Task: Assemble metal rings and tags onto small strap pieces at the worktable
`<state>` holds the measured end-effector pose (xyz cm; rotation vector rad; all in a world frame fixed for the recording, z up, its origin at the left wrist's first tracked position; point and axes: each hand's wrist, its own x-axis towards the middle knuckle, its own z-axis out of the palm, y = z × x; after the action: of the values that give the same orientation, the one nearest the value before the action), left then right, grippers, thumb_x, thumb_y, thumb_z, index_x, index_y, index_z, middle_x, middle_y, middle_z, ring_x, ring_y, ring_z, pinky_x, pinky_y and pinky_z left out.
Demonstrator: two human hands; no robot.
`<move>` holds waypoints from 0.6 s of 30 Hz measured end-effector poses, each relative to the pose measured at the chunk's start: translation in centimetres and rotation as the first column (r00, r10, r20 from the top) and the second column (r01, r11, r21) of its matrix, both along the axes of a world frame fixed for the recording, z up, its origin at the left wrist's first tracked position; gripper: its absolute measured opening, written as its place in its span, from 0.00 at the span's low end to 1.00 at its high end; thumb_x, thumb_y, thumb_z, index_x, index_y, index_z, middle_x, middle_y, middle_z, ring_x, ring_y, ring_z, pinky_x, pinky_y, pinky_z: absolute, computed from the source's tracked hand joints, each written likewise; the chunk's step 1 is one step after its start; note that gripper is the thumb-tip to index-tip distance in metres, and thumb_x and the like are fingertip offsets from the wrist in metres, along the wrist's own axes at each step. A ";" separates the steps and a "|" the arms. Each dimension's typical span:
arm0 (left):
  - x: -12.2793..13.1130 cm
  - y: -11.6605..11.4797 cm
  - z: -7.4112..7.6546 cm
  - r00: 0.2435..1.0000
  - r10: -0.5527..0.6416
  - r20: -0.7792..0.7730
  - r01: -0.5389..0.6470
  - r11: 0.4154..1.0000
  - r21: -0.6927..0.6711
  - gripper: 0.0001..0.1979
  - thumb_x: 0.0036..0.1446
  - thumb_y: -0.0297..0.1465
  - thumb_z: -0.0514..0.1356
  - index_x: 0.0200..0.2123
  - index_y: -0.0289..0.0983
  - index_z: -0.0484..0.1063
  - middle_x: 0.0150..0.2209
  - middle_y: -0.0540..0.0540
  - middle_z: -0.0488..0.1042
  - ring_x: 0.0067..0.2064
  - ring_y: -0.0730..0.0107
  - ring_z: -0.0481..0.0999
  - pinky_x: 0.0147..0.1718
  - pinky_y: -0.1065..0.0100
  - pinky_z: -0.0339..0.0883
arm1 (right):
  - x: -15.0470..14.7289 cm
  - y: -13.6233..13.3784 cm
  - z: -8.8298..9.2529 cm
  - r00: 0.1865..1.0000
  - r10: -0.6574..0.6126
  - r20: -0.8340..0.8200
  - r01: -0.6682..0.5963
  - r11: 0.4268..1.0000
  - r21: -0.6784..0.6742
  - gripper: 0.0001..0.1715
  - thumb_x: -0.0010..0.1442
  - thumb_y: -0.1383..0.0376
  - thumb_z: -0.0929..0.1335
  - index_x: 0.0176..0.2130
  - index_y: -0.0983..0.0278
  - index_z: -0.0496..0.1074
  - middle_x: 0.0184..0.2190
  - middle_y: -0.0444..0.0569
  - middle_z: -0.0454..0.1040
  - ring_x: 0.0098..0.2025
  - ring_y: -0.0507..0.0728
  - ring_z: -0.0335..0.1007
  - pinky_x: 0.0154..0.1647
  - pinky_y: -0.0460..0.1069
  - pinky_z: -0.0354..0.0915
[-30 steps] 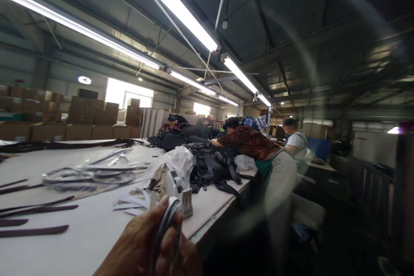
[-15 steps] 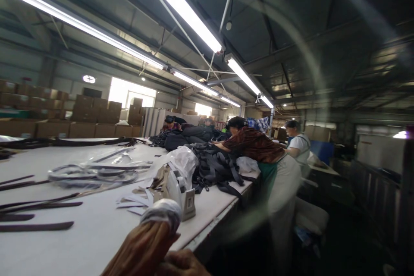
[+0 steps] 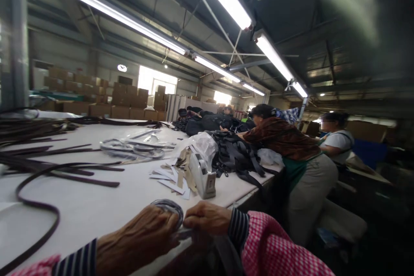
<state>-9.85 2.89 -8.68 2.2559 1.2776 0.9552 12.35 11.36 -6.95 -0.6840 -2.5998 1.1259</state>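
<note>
At the near edge of the white table [image 3: 97,207] my left hand [image 3: 136,241] is closed around a coiled grey strap [image 3: 170,208], whose loop sticks out above the fingers. My right hand [image 3: 208,219] meets it from the right and pinches the same strap with its fingertips. Both wrists show striped cuffs under pink checked sleeves. Just beyond my hands stands a white tape dispenser [image 3: 203,176] among scattered paper slips [image 3: 171,179].
Dark straps [image 3: 48,155] lie across the table's left side, and clear bags of coiled straps [image 3: 136,148] sit further back. A pile of black bags [image 3: 233,155] lies at the right edge, where a person [image 3: 291,159] leans over it. Another person [image 3: 336,138] stands behind. Cardboard boxes [image 3: 97,99] line the far wall.
The view has swung left and down. My right hand has come up into sight and taken hold of the strap that my left hand was holding raised; both hands are lower, at the table edge.
</note>
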 end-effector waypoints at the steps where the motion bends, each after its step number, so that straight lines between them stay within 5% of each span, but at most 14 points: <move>1: 0.0 -0.3 0.8 0.988 0.031 -0.150 -0.030 1.000 0.011 0.15 0.60 0.44 0.60 0.28 0.40 0.71 0.26 0.46 0.72 0.28 0.62 0.71 0.33 0.65 0.66 | -0.2 -0.4 0.6 0.998 -0.045 -0.040 0.051 0.983 0.177 0.14 0.67 0.58 0.67 0.34 0.65 0.76 0.24 0.43 0.72 0.27 0.51 0.68 0.30 0.45 0.61; 4: -0.5 -1.0 3.4 0.983 -0.001 -0.184 -0.041 0.974 -0.221 0.21 0.64 0.48 0.55 0.26 0.39 0.68 0.21 0.50 0.67 0.22 0.68 0.67 0.23 0.70 0.58 | -0.5 -2.2 1.8 0.975 -0.120 -0.189 0.201 0.843 0.499 0.08 0.68 0.64 0.67 0.44 0.63 0.76 0.38 0.48 0.77 0.42 0.57 0.73 0.46 0.50 0.64; 7: -1.3 -1.7 5.6 0.981 0.003 0.192 0.098 0.852 -0.514 0.25 0.65 0.52 0.54 0.27 0.38 0.68 0.18 0.53 0.64 0.18 0.72 0.63 0.18 0.73 0.54 | -0.6 -3.8 2.1 0.954 -0.101 -0.283 0.248 0.796 0.553 0.14 0.71 0.60 0.65 0.52 0.62 0.73 0.46 0.51 0.77 0.50 0.59 0.72 0.53 0.53 0.64; 10: -1.7 -2.5 6.6 0.877 -0.011 0.481 0.277 0.828 -0.487 0.28 0.68 0.50 0.50 0.25 0.35 0.68 0.16 0.52 0.64 0.17 0.75 0.62 0.17 0.74 0.53 | -1.4 -4.5 1.7 0.910 -0.080 -0.406 0.329 0.736 0.592 0.20 0.71 0.59 0.65 0.59 0.61 0.67 0.52 0.54 0.75 0.56 0.62 0.69 0.58 0.56 0.63; 12: -1.6 -2.8 6.7 0.798 -0.055 0.599 0.381 0.817 -0.432 0.30 0.70 0.49 0.48 0.21 0.35 0.67 0.15 0.50 0.63 0.16 0.76 0.62 0.17 0.74 0.52 | -2.3 -4.6 1.7 0.871 -0.069 -0.486 0.366 0.752 0.548 0.20 0.72 0.60 0.63 0.60 0.62 0.67 0.52 0.55 0.75 0.56 0.62 0.70 0.57 0.54 0.64; 18: -2.4 -2.8 5.4 0.562 -0.048 0.826 0.544 0.774 -0.326 0.33 0.68 0.48 0.50 0.16 0.34 0.67 0.12 0.49 0.60 0.13 0.75 0.61 0.13 0.74 0.55 | -6.2 -5.4 2.8 0.767 -0.072 -0.638 0.240 0.954 0.180 0.19 0.71 0.55 0.59 0.45 0.63 0.73 0.32 0.47 0.70 0.36 0.56 0.68 0.40 0.50 0.64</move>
<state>-12.21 0.13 -3.31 1.2525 0.5776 1.0658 6.10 5.97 -4.13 -0.3689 -2.0100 0.7708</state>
